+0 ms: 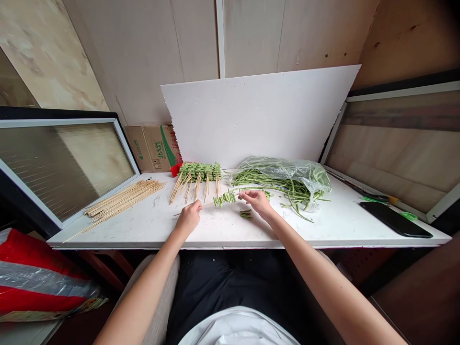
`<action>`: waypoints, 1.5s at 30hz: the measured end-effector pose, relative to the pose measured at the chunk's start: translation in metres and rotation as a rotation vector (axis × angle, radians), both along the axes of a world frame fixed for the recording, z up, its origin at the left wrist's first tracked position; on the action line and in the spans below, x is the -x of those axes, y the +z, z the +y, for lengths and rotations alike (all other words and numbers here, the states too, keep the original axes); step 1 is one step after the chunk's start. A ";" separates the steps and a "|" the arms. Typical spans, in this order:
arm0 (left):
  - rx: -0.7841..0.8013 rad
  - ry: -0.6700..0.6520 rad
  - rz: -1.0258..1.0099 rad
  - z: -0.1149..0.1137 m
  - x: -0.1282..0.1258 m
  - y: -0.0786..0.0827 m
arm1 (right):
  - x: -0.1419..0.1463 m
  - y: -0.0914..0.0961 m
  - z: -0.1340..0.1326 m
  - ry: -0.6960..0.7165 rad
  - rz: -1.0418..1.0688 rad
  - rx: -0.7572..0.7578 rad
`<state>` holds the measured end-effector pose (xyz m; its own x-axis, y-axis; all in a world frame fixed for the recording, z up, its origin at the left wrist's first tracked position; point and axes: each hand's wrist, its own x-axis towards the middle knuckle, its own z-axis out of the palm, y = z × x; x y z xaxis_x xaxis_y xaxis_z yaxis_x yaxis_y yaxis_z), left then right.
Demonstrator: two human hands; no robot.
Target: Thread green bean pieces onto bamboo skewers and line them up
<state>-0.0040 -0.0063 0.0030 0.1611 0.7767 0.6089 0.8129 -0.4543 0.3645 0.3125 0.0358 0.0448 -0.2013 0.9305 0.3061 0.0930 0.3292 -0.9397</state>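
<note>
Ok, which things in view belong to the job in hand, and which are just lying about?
In the job: skewer in the left hand, bean pieces threaded on it, cut pieces on the table, bagged long beans, bare skewers, loaded skewers.

Apparently just lying about: black phone, cardboard box, red bag.

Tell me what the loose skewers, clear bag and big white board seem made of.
Skewers: probably bamboo or wood, matte, given their pale tan colour. Bag: thin glossy plastic, see-through and wrinkled. White board: perhaps matte foam, judging by its ragged side edges.
</note>
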 end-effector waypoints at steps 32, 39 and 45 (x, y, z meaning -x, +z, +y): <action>0.033 -0.017 0.018 -0.003 0.002 0.003 | -0.004 -0.004 -0.005 0.155 0.070 -0.012; 0.027 -0.013 0.031 -0.003 0.002 0.002 | -0.003 -0.006 -0.006 0.145 0.064 -0.005; 0.024 -0.017 0.045 -0.002 0.003 0.000 | -0.004 -0.010 -0.004 0.135 0.036 0.006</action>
<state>-0.0071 -0.0086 0.0032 0.2011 0.7881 0.5818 0.8209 -0.4597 0.3388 0.3162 0.0313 0.0350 -0.3134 0.8977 0.3097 0.0145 0.3306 -0.9437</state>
